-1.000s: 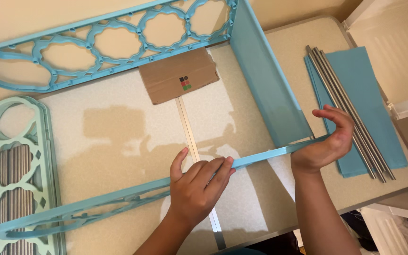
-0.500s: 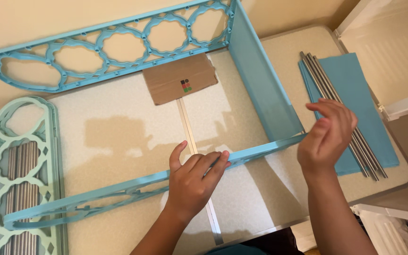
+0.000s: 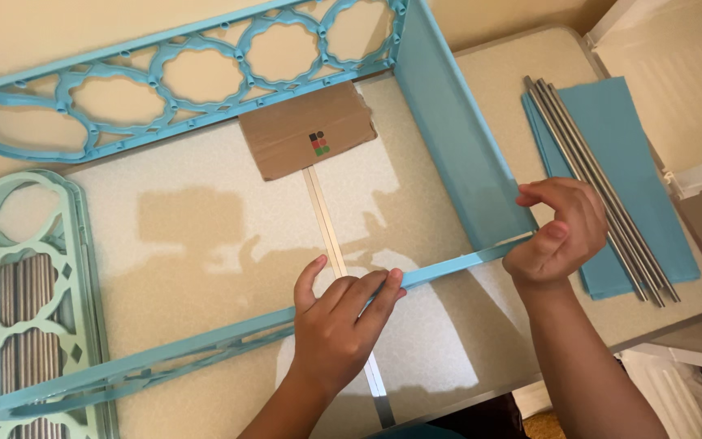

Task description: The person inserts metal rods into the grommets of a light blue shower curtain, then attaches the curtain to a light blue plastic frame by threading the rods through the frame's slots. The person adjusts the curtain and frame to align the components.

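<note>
On a speckled off-white table (image 3: 205, 244), a blue plastic shelf frame is partly put together. The person's left hand (image 3: 343, 325) lies flat on the near blue side rail (image 3: 205, 345), fingers spread along its top edge and the thumb raised; the hand presses rather than grasps, with nothing closed inside it. The rail runs from the lower left of the table up toward the right, crossing over a thin metal strip (image 3: 327, 228) that reaches from the table's near edge to a piece of brown cardboard (image 3: 306, 130).

The right hand (image 3: 554, 232) is at the corner where the near rail meets the solid blue end panel (image 3: 448, 130). Its fingers are curled with thumb and fingertips drawn close together right at the rail's end; whether they actually pinch the plastic cannot be told from this angle.

The end panel stands on edge and joins the far blue side rail (image 3: 172, 73), a pierced piece with rounded openings, standing along the back of the table.

To the right of the right hand, a bundle of metal rods (image 3: 595, 187) lies on flat blue panels (image 3: 635, 162). At the left edge rests a pale green pierced panel (image 3: 34, 309), with more grey rods (image 3: 18, 301) showing through its openings.
</note>
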